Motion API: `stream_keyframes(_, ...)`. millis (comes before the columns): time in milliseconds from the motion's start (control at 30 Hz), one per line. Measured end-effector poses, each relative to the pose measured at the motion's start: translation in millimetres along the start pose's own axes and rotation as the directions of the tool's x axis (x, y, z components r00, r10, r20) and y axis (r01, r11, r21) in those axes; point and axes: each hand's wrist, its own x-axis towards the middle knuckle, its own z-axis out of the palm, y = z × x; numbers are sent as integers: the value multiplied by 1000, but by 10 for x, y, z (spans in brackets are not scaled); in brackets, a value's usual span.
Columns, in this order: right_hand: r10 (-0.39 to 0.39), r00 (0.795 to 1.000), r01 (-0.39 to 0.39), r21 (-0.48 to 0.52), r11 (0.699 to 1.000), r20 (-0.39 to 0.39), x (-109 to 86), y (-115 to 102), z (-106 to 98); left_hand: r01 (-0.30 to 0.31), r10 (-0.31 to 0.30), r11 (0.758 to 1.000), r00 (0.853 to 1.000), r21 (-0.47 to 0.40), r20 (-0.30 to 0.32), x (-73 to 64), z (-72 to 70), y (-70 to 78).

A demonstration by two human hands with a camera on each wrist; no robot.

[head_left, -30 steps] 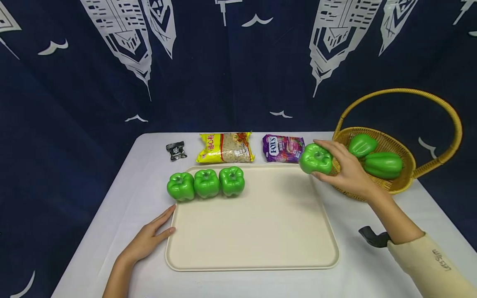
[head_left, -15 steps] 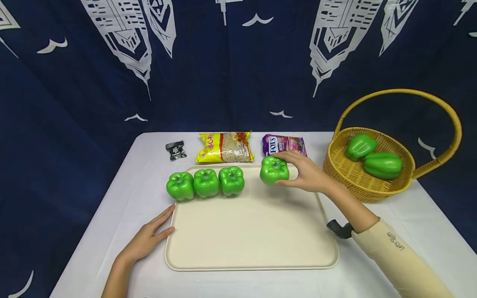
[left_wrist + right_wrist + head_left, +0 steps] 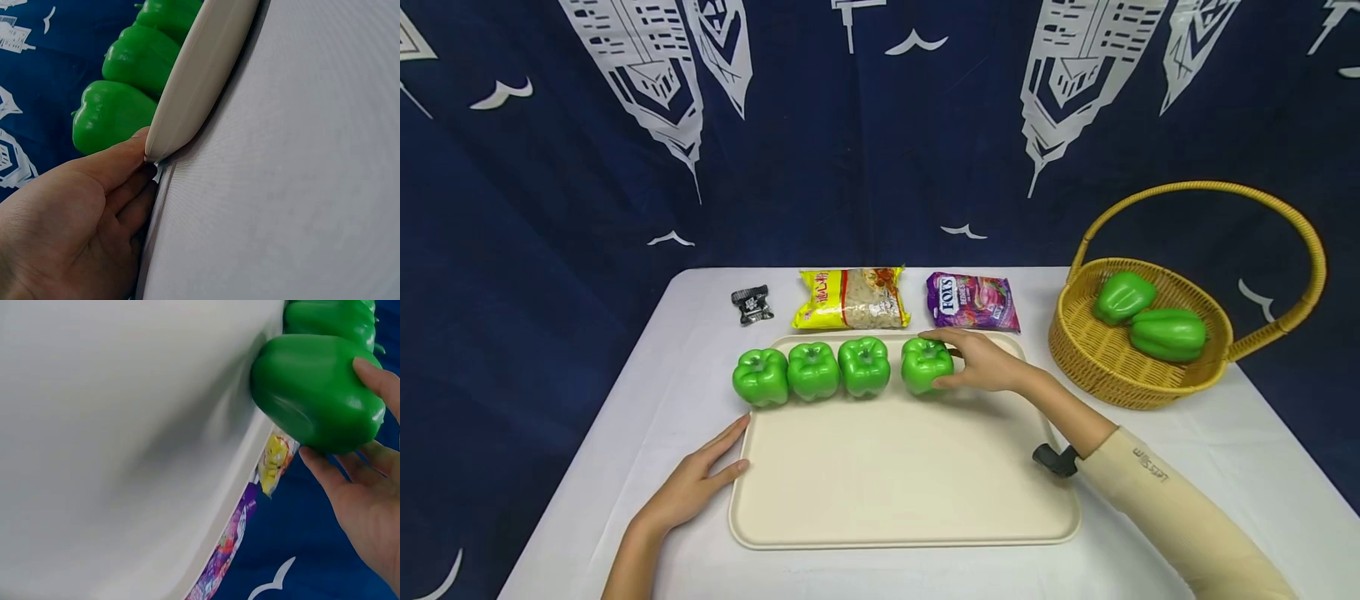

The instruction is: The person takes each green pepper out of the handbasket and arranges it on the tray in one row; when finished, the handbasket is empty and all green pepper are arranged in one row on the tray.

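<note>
My right hand (image 3: 981, 360) grips a green bell pepper (image 3: 922, 367) between thumb and fingers, at the back of the cream tray (image 3: 910, 475). In the right wrist view the held pepper (image 3: 312, 394) is right at the tray surface, with another pepper beyond it. Three more green bell peppers (image 3: 812, 372) stand side by side to its left, the leftmost one over the tray's back left corner. My left hand (image 3: 694, 483) rests on the white table with straight fingers against the tray's left edge. Up close in the left wrist view, the left thumb (image 3: 125, 156) touches the rim.
A wicker basket (image 3: 1075, 354) with a tall handle stands back right, two green peppers (image 3: 1168, 335) inside. Behind the tray lie a small black packet (image 3: 752, 306), a yellow pasta bag (image 3: 852, 300) and a purple candy bag (image 3: 973, 302). A dark blue patterned cloth (image 3: 850, 167) hangs behind.
My right hand has carried the pepper from beside the basket leftward and down to the tray, near the row of three. The left hand has stayed at the tray's edge.
</note>
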Motion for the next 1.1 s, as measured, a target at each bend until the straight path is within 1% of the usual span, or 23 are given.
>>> stream_keyframes(133, -11, 1000, 10, 28, 1000, 8, 63, -34, 27, 8, -8, 1000, 1000, -6, 4, -3, 1, 9)
stream_keyframes(433, -14, 998, 13, 24, 1000, 55, 143, -83, 43, 2, -2, 1000, 1000, -17, 5, -7, -1, 20)
stream_keyframes(733, -12, 998, 12, 5, 1000, 55, 151, -90, 55, 12, -12, 1000, 1000, -16, 8, -4, -5, 15)
stream_keyframes(1100, 4, 998, -6, 37, 999, 57, 127, -95, 69, 18, -18, 1000, 1000, -13, 6, -10, 1, 10)
